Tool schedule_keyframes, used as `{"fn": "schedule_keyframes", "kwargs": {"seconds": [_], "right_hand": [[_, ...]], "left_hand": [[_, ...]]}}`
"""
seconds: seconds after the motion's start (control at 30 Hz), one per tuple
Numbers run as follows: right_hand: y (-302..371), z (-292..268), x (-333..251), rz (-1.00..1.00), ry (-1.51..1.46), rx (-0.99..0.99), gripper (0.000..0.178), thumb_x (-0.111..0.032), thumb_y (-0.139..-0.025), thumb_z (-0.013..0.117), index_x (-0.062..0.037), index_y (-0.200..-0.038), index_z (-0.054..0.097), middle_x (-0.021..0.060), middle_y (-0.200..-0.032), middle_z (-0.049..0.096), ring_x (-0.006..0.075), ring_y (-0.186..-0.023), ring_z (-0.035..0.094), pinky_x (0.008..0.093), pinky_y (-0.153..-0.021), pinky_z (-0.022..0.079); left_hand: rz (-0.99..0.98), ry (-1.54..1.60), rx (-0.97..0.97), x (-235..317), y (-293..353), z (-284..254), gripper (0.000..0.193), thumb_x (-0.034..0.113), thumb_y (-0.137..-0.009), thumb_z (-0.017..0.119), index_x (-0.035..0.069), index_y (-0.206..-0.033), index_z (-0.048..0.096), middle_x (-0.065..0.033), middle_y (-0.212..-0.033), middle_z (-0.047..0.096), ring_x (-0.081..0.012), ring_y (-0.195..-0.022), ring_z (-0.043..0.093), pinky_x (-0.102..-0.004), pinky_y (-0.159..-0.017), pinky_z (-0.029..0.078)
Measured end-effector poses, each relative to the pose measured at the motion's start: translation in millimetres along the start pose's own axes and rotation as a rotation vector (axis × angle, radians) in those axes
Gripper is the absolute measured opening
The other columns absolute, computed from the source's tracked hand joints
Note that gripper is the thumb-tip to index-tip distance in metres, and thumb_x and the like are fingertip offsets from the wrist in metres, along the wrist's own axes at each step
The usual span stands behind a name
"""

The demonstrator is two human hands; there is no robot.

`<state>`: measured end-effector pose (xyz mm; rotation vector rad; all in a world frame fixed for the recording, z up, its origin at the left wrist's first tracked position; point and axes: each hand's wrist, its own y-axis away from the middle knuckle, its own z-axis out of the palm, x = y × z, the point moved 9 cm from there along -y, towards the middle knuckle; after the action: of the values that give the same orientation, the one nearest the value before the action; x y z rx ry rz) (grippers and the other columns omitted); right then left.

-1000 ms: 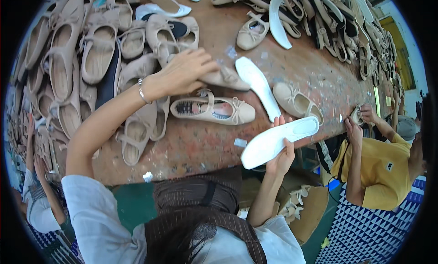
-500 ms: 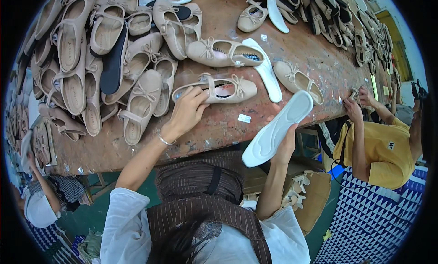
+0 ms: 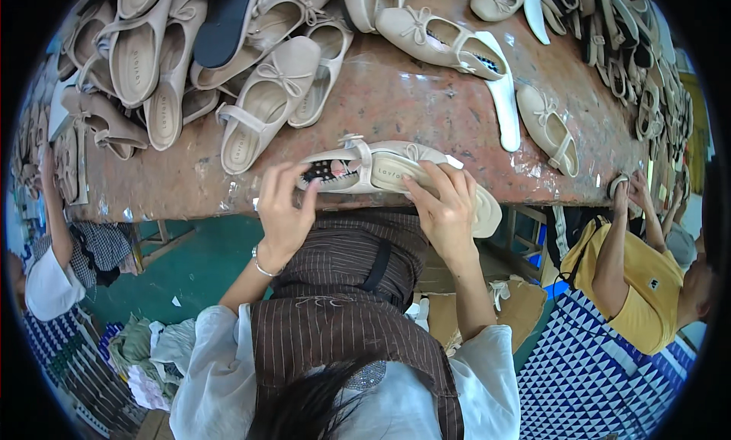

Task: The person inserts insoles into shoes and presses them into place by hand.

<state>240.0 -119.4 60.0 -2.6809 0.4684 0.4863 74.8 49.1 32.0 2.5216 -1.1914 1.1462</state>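
Observation:
A beige strapped flat shoe (image 3: 358,151) with a small bow lies on its sole at the near edge of the table, toe to the right. Its inside shows a dark dotted lining with a pinkish patch. My left hand (image 3: 283,215) is closed about the shoe's heel, thumb and fingertips at the rim. My right hand (image 3: 451,208) grips a beige insole (image 3: 390,173) from above. Printed side up, the insole lies along the shoe's near side, its narrower end close to the strap. Its broad end (image 3: 487,213) sticks out right of my hand.
Beige shoes (image 3: 266,109) pile up at the left, more (image 3: 609,44) at the far right. Beyond my work lie another shoe (image 3: 445,43), a white insole (image 3: 502,97) and a single shoe (image 3: 548,128). A co-worker in yellow (image 3: 624,272) works at right; a cardboard box (image 3: 518,310) stands below.
The insole has turned from white underside to beige top and moved left against the shoe. The shoe has come to the table's near edge. My left hand has shifted to its heel.

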Motion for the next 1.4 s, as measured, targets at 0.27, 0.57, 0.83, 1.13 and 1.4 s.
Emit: {"fn": "schedule_keyframes", "kwargs": {"seconds": [0.27, 0.57, 0.83, 1.13, 1.4], "right_hand": [[-38, 44, -20, -0.114, -0.291, -0.037, 0.022, -0.003, -0.073, 0.075, -0.0054, -0.094, 0.079, 0.0124, -0.109, 0.07, 0.0292, -0.104, 0.065, 0.0424, -0.088, 0.052], [-58, 66, -33, -0.049, -0.313, -0.025, 0.012, -0.001, -0.071, 0.071, -0.0019, -0.083, 0.073, 0.011, -0.101, 0.068, 0.0293, -0.095, 0.067, 0.0404, -0.081, 0.055], [-67, 86, -38, -0.024, -0.34, -0.05, 0.008, 0.0, -0.07, 0.07, -0.001, -0.078, 0.07, 0.0105, -0.094, 0.066, 0.0288, -0.092, 0.066, 0.0403, -0.077, 0.056], [-52, 100, -49, -0.218, -0.206, -0.125, 0.03, -0.003, -0.069, 0.07, -0.0005, -0.099, 0.071, 0.0117, -0.109, 0.066, 0.0267, -0.096, 0.065, 0.0397, -0.08, 0.056], [-51, 123, -55, -0.287, -0.337, -0.59, 0.057, -0.009, -0.08, 0.067, -0.0091, -0.136, 0.06, 0.0108, -0.142, 0.058, 0.0305, -0.097, 0.07, 0.0395, -0.088, 0.056]], "left_hand": [[-0.403, 0.454, 0.14, -61, 8, 31, 0.048, 0.004, -0.082, 0.081, -0.004, -0.125, 0.061, -0.0052, -0.097, 0.052, -0.0072, -0.07, 0.052, -0.021, -0.056, 0.048], [-0.417, 0.554, 0.111, -75, -2, 32, 0.048, 0.007, -0.077, 0.087, -0.007, -0.118, 0.066, -0.0044, -0.093, 0.056, -0.0076, -0.074, 0.058, -0.02, -0.061, 0.053], [-0.397, 0.502, 0.124, -83, -7, 33, 0.043, 0.008, -0.075, 0.089, -0.006, -0.11, 0.068, -0.0034, -0.082, 0.06, -0.0063, -0.065, 0.057, -0.0208, -0.054, 0.047], [-0.498, 0.431, 0.076, -87, -16, 36, 0.021, 0.005, -0.08, 0.083, -0.003, -0.093, 0.068, -0.0013, -0.067, 0.062, -0.0036, -0.057, 0.049, -0.0208, -0.05, 0.041], [-0.388, 0.397, 0.067, -90, -25, 35, 0.003, -0.001, -0.091, 0.068, -0.004, -0.091, 0.067, 0.0007, -0.067, 0.061, -0.0016, -0.052, 0.05, -0.0206, -0.044, 0.038]]}}
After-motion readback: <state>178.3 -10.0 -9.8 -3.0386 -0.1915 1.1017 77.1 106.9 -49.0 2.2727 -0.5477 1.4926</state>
